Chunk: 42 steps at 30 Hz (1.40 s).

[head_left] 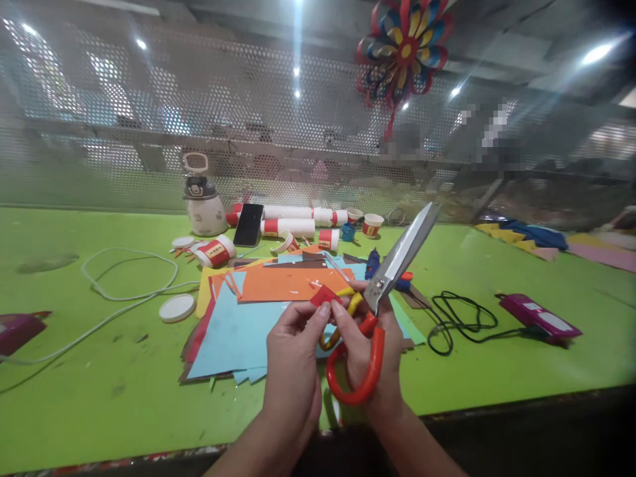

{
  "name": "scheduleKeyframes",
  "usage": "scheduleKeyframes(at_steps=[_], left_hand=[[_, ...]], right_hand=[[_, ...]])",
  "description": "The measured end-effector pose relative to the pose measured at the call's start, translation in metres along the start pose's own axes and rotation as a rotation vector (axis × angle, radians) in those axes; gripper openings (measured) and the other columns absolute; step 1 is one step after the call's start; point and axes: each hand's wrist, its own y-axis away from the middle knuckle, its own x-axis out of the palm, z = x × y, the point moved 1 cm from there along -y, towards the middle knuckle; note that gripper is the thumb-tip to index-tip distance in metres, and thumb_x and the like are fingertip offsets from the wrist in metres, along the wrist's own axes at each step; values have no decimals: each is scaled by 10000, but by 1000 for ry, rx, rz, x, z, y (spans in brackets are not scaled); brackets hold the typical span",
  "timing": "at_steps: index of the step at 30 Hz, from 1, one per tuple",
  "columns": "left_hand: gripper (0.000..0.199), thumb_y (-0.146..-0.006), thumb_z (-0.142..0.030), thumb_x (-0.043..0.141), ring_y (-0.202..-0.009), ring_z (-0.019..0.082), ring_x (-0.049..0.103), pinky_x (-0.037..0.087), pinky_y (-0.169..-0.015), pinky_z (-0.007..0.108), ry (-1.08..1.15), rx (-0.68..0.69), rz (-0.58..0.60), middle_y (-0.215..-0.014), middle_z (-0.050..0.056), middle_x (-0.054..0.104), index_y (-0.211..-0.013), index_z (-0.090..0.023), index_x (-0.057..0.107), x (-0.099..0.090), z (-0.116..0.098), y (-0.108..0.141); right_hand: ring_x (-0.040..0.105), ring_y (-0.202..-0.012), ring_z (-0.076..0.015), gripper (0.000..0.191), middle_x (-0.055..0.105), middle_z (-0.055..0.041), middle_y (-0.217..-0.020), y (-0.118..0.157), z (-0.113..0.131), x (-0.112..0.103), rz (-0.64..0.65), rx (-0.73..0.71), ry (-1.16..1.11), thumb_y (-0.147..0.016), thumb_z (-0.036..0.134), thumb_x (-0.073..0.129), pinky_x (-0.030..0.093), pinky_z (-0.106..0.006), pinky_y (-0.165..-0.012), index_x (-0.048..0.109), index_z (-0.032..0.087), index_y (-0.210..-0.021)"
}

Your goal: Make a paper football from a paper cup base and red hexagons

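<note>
A small piece of red paper is pinched between the fingertips of both hands. My left hand is closed on its left side. My right hand pinches the other side, and large scissors hang on that same hand, blades together and pointing up to the right. One scissor handle is red, the other yellow. Under and beyond the hands lies a stack of coloured sheets, with light blue paper and orange paper on top.
Paper cups, a phone, a bottle and white rolls stand or lie behind the sheets. A black cable and a purple device are at right; a white cable curves at left on the green table.
</note>
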Motion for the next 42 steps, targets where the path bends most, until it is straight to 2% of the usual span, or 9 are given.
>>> scheduleKeyframes(at_steps=[5,13,18,22,27,31,34,38,42], left_hand=[[154,-667,-217,785,-789,173,651,468,-816,324,3,10,17,-742,17,700,-685,-162,642,1,0,-3],[153,-642,-225,800,-774,163,651,463,-791,282,17,-48,53,-708,30,705,-679,-146,675,2,-6,-7],[172,-586,-210,834,-637,85,571,436,-644,202,-14,-75,-28,-665,-3,666,-643,-135,690,-2,-19,-9],[182,-557,-200,846,-642,83,568,431,-625,200,-5,-85,-61,-685,5,671,-628,-133,692,-7,-28,-13],[176,-565,-185,836,-602,67,548,407,-603,193,-3,-42,-90,-676,-7,663,-628,-135,679,-10,-37,-18],[191,-558,-190,840,-620,79,558,412,-623,209,9,-14,-91,-674,-4,664,-631,-137,672,-9,-41,-21],[186,-561,-179,835,-653,88,573,414,-639,213,16,2,-89,-679,-2,670,-628,-138,666,-5,-45,-22],[169,-571,-162,824,-707,104,598,414,-650,216,20,18,-71,-708,8,689,-632,-136,668,-2,-53,-24],[160,-582,-165,821,-734,107,605,419,-675,220,29,43,-58,-712,5,688,-644,-140,675,-3,-60,-26]], right_hand=[[585,-660,-94,243,589,45,-767,-2,-3,0,-11,16,-7,-760,215,686,504,-191,-587,543,231,-955],[596,-634,-114,364,587,47,-743,-4,0,-1,7,79,23,-731,292,736,516,-221,-570,548,217,-1034],[633,-675,-143,297,615,27,-746,-8,8,-7,56,64,86,-818,316,666,531,-264,-630,533,204,-1058],[614,-630,-144,284,612,28,-694,-14,11,-21,121,76,139,-842,354,655,515,-264,-608,537,203,-1052],[548,-602,-129,317,578,19,-684,2,16,-45,455,373,70,-905,481,549,464,-246,-565,525,211,-1070],[509,-545,-136,383,538,14,-653,26,21,-53,471,515,29,-899,557,497,433,-249,-487,523,216,-1072],[501,-529,-137,498,531,9,-632,34,18,-50,449,506,20,-842,661,488,436,-264,-499,550,209,-1042],[436,-458,-117,698,489,22,-549,29,8,-47,481,469,113,-731,803,464,355,-236,-446,596,180,-1016],[409,-480,-126,619,469,14,-578,23,6,-49,527,331,318,-793,745,438,327,-236,-434,612,199,-1026]])
